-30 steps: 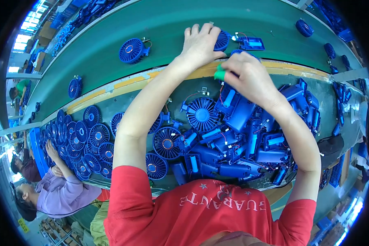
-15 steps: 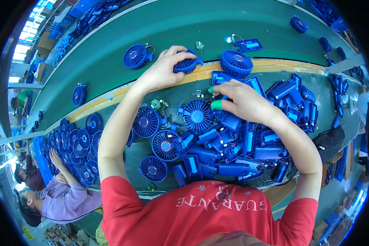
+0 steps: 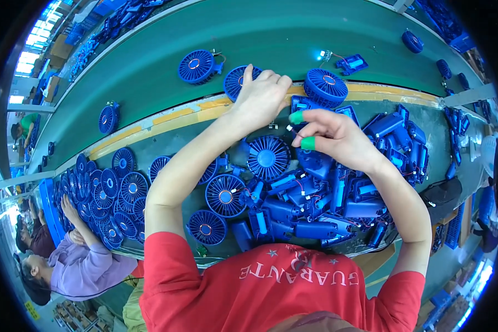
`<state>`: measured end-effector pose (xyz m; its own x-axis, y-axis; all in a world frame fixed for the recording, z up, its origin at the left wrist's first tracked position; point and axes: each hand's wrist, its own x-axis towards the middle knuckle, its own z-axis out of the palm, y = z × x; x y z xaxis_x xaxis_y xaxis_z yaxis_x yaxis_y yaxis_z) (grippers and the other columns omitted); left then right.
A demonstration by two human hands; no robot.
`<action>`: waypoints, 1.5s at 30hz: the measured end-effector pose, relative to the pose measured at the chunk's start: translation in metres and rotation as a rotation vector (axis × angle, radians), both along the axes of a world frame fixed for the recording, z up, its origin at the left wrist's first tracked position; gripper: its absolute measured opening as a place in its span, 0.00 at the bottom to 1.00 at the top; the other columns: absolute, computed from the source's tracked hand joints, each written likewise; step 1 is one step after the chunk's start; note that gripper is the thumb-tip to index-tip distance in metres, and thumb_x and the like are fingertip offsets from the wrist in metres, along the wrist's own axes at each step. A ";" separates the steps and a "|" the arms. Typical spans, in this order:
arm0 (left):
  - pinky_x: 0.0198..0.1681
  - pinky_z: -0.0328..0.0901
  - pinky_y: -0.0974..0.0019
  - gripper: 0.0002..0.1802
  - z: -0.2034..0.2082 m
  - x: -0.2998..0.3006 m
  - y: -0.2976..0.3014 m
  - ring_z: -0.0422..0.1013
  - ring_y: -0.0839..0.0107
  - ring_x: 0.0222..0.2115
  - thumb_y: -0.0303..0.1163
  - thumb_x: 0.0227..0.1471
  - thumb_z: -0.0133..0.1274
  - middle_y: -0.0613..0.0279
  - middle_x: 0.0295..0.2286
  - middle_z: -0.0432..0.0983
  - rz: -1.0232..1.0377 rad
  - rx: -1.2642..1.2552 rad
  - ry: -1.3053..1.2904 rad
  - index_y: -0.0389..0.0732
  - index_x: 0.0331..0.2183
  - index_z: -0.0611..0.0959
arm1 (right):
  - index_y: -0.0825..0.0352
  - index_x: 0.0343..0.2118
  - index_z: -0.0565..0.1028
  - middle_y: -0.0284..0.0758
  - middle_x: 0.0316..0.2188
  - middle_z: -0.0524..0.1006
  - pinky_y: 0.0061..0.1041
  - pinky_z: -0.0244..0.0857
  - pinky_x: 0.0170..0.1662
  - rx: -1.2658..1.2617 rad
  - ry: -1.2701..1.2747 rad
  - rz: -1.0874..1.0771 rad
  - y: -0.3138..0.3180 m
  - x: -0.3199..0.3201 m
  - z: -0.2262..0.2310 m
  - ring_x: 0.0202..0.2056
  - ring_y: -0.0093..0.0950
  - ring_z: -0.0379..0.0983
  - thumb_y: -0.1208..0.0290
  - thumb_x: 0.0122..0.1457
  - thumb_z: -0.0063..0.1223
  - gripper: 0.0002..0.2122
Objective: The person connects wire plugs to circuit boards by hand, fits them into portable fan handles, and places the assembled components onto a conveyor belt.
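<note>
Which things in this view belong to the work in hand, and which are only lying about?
In use, it seems:
blue fan head by the left hand
small white connector by the right hand
heap of blue housings

Apparently just lying about:
black bundle, right side
cardboard boxes, far upper left

Bright windows shine at the upper left.

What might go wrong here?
The small white connector beside the right hand could snag or get tugged. The round blue fan head overlapping the yellow edge strip might be knocked. The heaped, wired blue battery housings may tangle.
</note>
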<state>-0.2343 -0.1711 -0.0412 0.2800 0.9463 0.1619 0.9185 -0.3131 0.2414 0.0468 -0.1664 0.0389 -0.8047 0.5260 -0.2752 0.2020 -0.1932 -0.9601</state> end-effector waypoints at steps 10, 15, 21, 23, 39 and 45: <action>0.81 0.49 0.19 0.19 0.018 0.004 -0.016 0.83 0.58 0.54 0.35 0.66 0.75 0.65 0.37 0.88 -0.028 -0.164 -0.176 0.45 0.56 0.91 | 0.70 0.67 0.86 0.34 0.51 0.92 0.25 0.82 0.60 -0.026 0.035 -0.165 0.014 0.028 0.006 0.50 0.22 0.90 0.72 0.80 0.69 0.17; 0.80 0.51 0.20 0.17 0.012 -0.001 -0.025 0.83 0.59 0.49 0.34 0.67 0.73 0.67 0.35 0.86 -0.049 -0.057 -0.189 0.48 0.56 0.92 | 0.69 0.64 0.88 0.31 0.50 0.92 0.22 0.80 0.56 0.086 -0.052 -0.144 0.017 0.028 0.010 0.47 0.18 0.87 0.70 0.80 0.70 0.15; 0.77 0.64 0.43 0.18 0.049 0.012 -0.033 0.86 0.67 0.47 0.28 0.70 0.70 0.68 0.38 0.89 -0.001 -0.116 -0.582 0.42 0.59 0.91 | 0.68 0.62 0.88 0.28 0.46 0.91 0.21 0.78 0.54 0.147 -0.013 -0.239 0.019 0.033 0.006 0.47 0.16 0.84 0.68 0.83 0.66 0.13; 0.64 0.75 0.62 0.19 0.052 0.014 -0.033 0.85 0.76 0.47 0.24 0.71 0.68 0.69 0.40 0.90 -0.016 -0.257 -0.869 0.37 0.61 0.90 | 0.68 0.61 0.88 0.27 0.45 0.90 0.22 0.77 0.55 0.167 -0.016 -0.260 0.020 0.032 0.002 0.48 0.16 0.83 0.68 0.84 0.65 0.12; 0.56 0.75 0.71 0.17 0.065 0.021 -0.043 0.80 0.83 0.48 0.22 0.76 0.63 0.70 0.50 0.90 -0.029 -0.340 -1.102 0.38 0.60 0.94 | 0.68 0.55 0.89 0.23 0.39 0.87 0.21 0.75 0.45 0.190 -0.153 -0.196 0.017 0.031 0.002 0.39 0.11 0.77 0.72 0.76 0.72 0.10; 0.44 0.73 0.74 0.17 0.058 0.029 -0.050 0.80 0.86 0.42 0.21 0.78 0.59 0.70 0.46 0.84 -0.018 -0.449 -1.075 0.37 0.61 0.93 | 0.68 0.53 0.88 0.23 0.39 0.88 0.20 0.74 0.45 0.203 -0.197 -0.178 0.013 0.027 0.004 0.39 0.11 0.78 0.73 0.75 0.72 0.08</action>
<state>-0.2050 -0.2213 0.0171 0.2164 0.9760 -0.0242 0.1689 -0.0130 0.9855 0.0741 -0.1533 0.0432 -0.6370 0.7136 -0.2915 0.3680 -0.0508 -0.9284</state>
